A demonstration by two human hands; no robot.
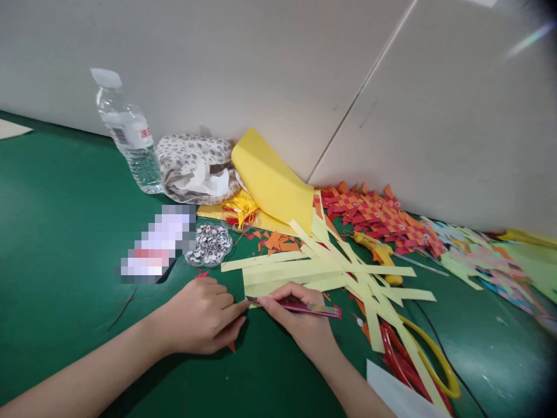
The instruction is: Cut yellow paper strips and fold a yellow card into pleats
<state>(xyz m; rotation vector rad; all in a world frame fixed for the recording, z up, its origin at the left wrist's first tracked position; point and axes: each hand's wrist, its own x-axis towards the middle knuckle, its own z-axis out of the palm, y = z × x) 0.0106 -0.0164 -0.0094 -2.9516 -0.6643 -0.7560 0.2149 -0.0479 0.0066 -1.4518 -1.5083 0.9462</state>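
Observation:
My right hand (304,313) is closed around a slim dark-red craft knife (311,307), its tip pointing left at the lower left corner of a pale yellow paper sheet (270,280). Against that corner rests the index fingertip of my left hand (206,316), right beside the knife's tip. The other left fingers are curled in, and whatever lies under them is hidden. Small red and orange scraps peek out around the left hand. Cut pale yellow strips (369,290) lie crisscrossed to the right of the sheet.
A water bottle (134,145), floral cloth pouch (198,148) and folded yellow sheet (274,174) stand by the wall. Nearby are googly eyes (209,244) in a clear case, a blurred-out object (159,244), woven red-orange paper pieces (374,212), a yellow glue gun (378,252) and red-yellow scissors handles (450,371).

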